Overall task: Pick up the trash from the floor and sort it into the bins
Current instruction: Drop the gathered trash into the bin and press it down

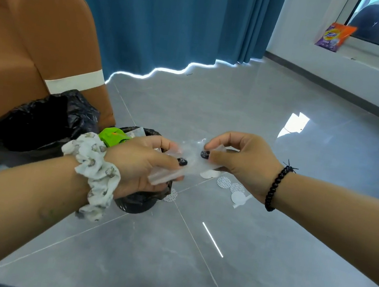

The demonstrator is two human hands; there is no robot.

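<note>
grey tiled floor below. clear plastic wrapper stretched between both hands above black-lined bin; left hand fingers and right hand fingers pinch opposite ends.

- A clear, crinkled plastic wrapper is stretched flat in the air between my hands, above the bins.
- Several small white round pads lie scattered on the grey floor just beside the nearer bin.
- Two bins lined with black bags stand side by side against the sofa; the nearer bin holds green trash.
</note>
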